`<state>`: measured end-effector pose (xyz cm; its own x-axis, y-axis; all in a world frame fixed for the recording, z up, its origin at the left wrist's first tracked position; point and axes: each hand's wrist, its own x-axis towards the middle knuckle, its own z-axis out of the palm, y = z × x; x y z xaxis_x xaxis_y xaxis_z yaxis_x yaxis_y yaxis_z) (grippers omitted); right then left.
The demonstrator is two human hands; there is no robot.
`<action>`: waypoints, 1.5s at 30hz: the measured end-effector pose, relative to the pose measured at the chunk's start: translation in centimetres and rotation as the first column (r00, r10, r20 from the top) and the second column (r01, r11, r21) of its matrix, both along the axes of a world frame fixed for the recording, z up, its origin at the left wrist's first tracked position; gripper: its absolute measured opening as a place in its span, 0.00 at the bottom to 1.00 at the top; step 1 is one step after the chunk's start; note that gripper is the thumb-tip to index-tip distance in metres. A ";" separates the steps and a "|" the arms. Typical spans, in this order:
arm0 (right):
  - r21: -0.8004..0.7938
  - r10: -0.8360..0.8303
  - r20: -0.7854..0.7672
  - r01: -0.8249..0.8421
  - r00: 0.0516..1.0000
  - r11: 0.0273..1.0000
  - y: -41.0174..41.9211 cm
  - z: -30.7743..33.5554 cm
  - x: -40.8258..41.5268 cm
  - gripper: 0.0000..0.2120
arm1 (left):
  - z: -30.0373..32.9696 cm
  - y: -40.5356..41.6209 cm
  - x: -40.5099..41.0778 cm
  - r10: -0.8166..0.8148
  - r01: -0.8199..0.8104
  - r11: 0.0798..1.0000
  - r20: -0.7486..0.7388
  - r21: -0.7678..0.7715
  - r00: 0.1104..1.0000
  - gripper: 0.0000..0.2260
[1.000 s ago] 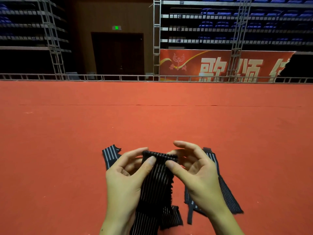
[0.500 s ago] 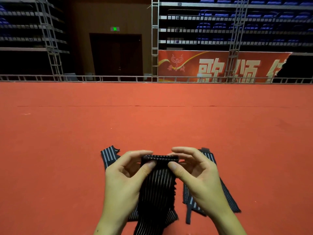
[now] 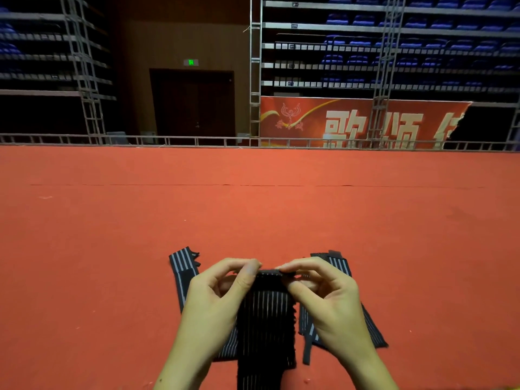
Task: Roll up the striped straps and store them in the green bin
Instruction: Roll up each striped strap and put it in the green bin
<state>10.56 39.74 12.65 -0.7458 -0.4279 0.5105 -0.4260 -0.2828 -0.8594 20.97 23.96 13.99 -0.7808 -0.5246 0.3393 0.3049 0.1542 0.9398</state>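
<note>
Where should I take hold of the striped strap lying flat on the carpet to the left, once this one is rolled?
Probably at its far end, the free striped tip of the left strap, coming from above with thumb and fingers across its width. That end lies flat and uncovered on the carpet; its near part runs under the left hand and the held strap.

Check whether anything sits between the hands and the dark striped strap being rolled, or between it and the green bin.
Nothing blocks the hands: the left hand and right hand both pinch the far end of the dark striped elastic strap. The green bin is not in view, so the path there cannot be judged.
</note>
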 end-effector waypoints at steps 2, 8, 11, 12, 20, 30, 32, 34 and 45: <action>0.034 0.017 0.009 -0.018 1.000 0.999 0.5 0.0 0.9 0.14 | 0.0 0.1 0.6 0.001 -0.001 1.000 0.014 -0.026 1.000 0.06; 0.146 0.090 0.074 -0.100 0.993 0.984 2.5 0.5 3.6 0.10 | -0.2 0.9 2.7 0.012 -0.011 0.996 0.018 -0.091 1.000 0.08; 0.166 0.021 -0.040 -0.014 0.999 0.986 2.9 0.7 4.8 0.11 | -0.1 1.4 3.9 0.009 -0.010 0.986 -0.006 -0.169 1.000 0.06; 0.158 0.008 -0.074 0.004 0.997 0.987 3.1 0.7 5.1 0.10 | 0.0 1.7 4.4 0.011 -0.013 0.980 -0.014 -0.197 1.000 0.05; 0.041 0.033 -0.106 -0.029 0.994 0.999 4.1 1.6 8.2 0.10 | 0.9 4.0 7.7 0.027 -0.042 0.985 -0.090 -0.165 0.996 0.12; 0.015 0.061 -0.005 -0.061 0.998 0.998 7.5 -0.2 12.7 0.16 | -0.1 6.3 12.2 -0.033 0.006 0.975 -0.116 -0.221 0.993 0.09; 0.006 0.074 0.014 -0.074 0.997 0.997 8.1 -0.4 13.5 0.13 | -0.3 6.6 13.1 -0.036 0.010 0.970 -0.103 -0.244 0.994 0.12; 0.006 0.050 -0.012 -0.050 0.999 0.999 8.3 -0.3 14.2 0.11 | -0.2 6.7 13.9 -0.039 0.012 0.959 -0.091 -0.284 0.995 0.12; -0.166 0.045 -0.025 -0.048 0.999 0.985 8.9 -1.4 16.4 0.11 | -0.7 8.9 16.2 -0.014 -0.008 0.986 -0.134 -0.165 0.991 0.09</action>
<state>26.99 48.61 11.20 -0.7153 -0.3697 0.5931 -0.4268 -0.4409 -0.7896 37.20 32.81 13.33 -0.7238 -0.4504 0.5228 0.4272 0.3024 0.8521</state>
